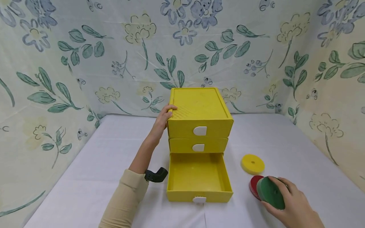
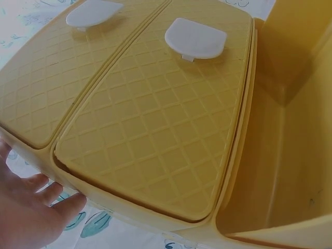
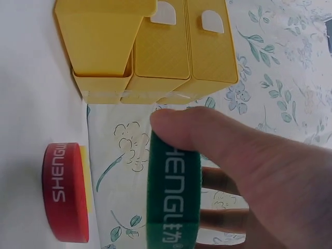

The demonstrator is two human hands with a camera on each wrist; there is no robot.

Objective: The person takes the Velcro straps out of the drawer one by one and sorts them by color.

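A yellow drawer cabinet (image 1: 201,103) stands on the white-covered table, its bottom drawer (image 1: 182,196) pulled out and bare inside. Two upper drawers with white tabs are closed. My left hand (image 1: 162,122) rests against the cabinet's left side, fingertips over the top edge. In my right hand (image 1: 297,202) is a green tape roll (image 3: 174,192) with white lettering, pinched between thumb and fingers. Part of it is hidden by the hand. Just left of it lies a red tape roll (image 3: 66,192), partly covered by the green one in the head view.
Behind the red roll, a yellow roll (image 1: 252,164) lies flat, right of the drawer. A black wrist strap mount (image 1: 156,175) sticks out beside the drawer's left wall. Floral cloth (image 1: 182,47) hangs behind and at both sides.
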